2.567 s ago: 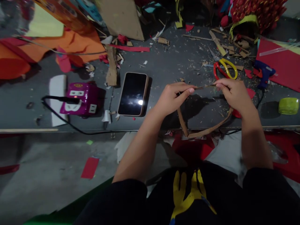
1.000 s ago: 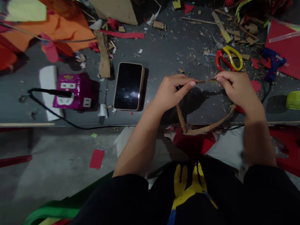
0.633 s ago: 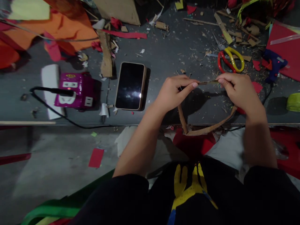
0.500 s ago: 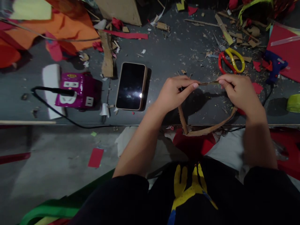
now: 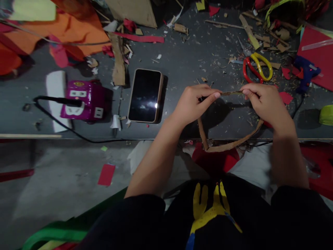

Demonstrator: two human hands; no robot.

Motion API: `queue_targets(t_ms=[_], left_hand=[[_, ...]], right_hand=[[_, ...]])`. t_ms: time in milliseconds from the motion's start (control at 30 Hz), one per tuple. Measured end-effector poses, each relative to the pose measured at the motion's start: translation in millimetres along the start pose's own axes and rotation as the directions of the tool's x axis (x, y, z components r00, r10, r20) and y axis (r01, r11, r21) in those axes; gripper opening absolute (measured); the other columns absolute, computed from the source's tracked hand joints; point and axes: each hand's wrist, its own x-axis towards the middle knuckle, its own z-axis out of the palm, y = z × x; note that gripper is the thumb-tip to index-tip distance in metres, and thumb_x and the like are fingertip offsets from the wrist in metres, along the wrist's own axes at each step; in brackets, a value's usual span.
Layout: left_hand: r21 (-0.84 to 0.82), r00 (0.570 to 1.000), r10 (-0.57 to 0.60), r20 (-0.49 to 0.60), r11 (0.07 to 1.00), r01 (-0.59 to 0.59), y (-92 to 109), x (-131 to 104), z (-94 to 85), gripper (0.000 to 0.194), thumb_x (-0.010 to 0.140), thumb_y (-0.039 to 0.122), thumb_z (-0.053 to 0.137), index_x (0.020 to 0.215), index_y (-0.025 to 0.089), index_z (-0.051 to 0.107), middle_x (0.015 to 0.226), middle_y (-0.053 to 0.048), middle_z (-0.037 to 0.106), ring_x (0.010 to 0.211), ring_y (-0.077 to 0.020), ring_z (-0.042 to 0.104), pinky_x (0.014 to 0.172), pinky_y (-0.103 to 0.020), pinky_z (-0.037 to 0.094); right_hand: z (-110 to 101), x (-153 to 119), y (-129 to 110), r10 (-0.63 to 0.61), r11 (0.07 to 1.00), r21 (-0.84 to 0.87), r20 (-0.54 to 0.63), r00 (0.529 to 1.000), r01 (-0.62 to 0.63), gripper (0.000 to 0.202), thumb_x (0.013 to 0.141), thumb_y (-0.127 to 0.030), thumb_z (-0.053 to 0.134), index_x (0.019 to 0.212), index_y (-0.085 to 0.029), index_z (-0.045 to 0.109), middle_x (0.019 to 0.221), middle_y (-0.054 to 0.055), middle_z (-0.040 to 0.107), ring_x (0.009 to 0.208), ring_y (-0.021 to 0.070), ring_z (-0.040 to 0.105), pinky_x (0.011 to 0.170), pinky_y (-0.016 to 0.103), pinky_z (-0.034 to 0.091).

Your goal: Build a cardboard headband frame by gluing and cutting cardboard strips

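Left hand and right hand each pinch the cardboard strip, its bent loop reaching across the front edge of the table. Step in hand, as judged: holding its ends in line. Next move calls for steady, even fingertip pressure.

Phone left of cardboard strip

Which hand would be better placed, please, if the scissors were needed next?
Probably the right hand: it is close to the scissors, while the left hand is farther away. Both pinch the cardboard strip, so the right would likely need to let go first.
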Motion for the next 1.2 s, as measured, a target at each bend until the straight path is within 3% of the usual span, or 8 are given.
queue_targets(t_ms=[400, 600, 1200], left_hand=[[-0.022, 0.999, -0.036, 0.018, 0.999, 0.036, -0.3, 0.1, -0.4, 0.039, 0.096, 0.05, 0.052, 0.097, 0.02, 0.077, 0.091, -0.005, 0.076, 0.082, -0.0145, 0.067, 0.078, -0.027, 0.051], [-0.04, 0.999, -0.046, 0.005, 0.998, 0.046, -2.1, 0.2, 2.0, 0.038, 0.095, 0.049, 0.053, 0.096, 0.02, 0.078, 0.087, -0.004, 0.075, 0.079, -0.0134, 0.066, 0.073, -0.025, 0.049], [-0.035, 0.997, -0.07, 0.03, 0.997, 0.071, -5.9, 0.6, 7.0, 0.034, 0.096, 0.043, 0.052, 0.092, 0.02, 0.076, 0.081, -0.004, 0.071, 0.076, -0.0144, 0.065, 0.071, -0.028, 0.047]], right_hand=[[2.1, 1.0, 0.4, -0.016, 1.0, 0.002, -0.004, 1.0, 0.016, 0.028, 0.097, -0.037, 0.045, 0.09, -0.027, 0.07, 0.08, 0.004, 0.071, 0.076, 0.023, 0.064, 0.071, 0.036, 0.044], [2.3, 1.0, 1.2, -0.012, 1.0, -0.014, 0.005, 1.0, 0.012, 0.028, 0.097, -0.038, 0.045, 0.087, -0.027, 0.069, 0.076, 0.003, 0.069, 0.072, 0.0215, 0.062, 0.07, 0.035, 0.043], [6.0, 3.4, 5.1, -0.003, 1.0, -0.006, 0.031, 1.0, 0.004, 0.023, 0.095, -0.031, 0.047, 0.083, -0.026, 0.066, 0.073, 0.002, 0.068, 0.068, 0.0195, 0.06, 0.066, 0.034, 0.042]])
